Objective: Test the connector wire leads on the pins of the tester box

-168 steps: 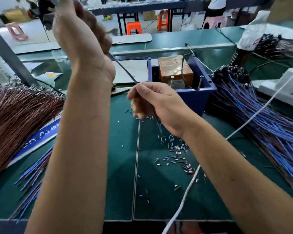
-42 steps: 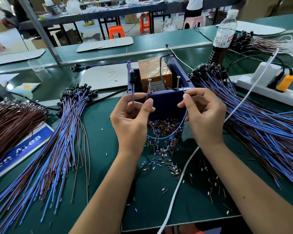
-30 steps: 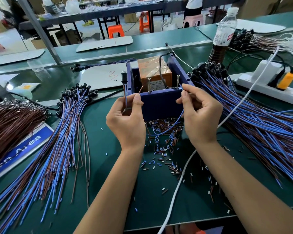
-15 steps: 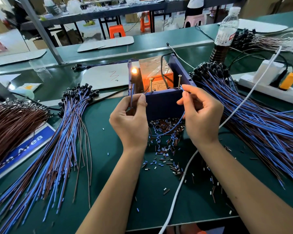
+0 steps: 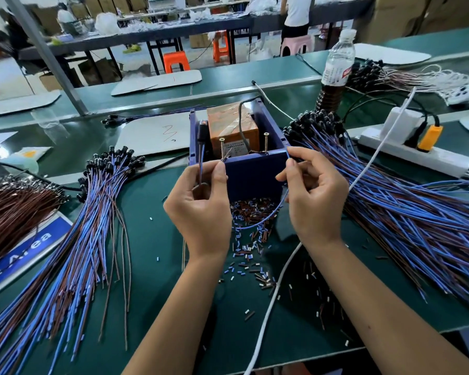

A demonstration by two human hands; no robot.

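Wire [image 5: 257, 226] droops between your hands in front of the box [image 5: 252, 177]. Your left hand [image 5: 201, 209] pinches its connector end, lead near the left pin [image 5: 222, 147]. Your right hand [image 5: 314, 196] pinches the other end at the box's front right corner.

We see a green tabletop [image 5: 152, 266] with many little cut bits [image 5: 251, 255] of blue and brown on it. A clear bottle [image 5: 336, 74] with a dark drink stands at the back. A white power strip [image 5: 414, 154] lies on the right, with an orange plug [image 5: 429, 138] in it. A white cord [image 5: 268, 307] runs down the tabletop. Orange stools [image 5: 175, 60] stand far behind.
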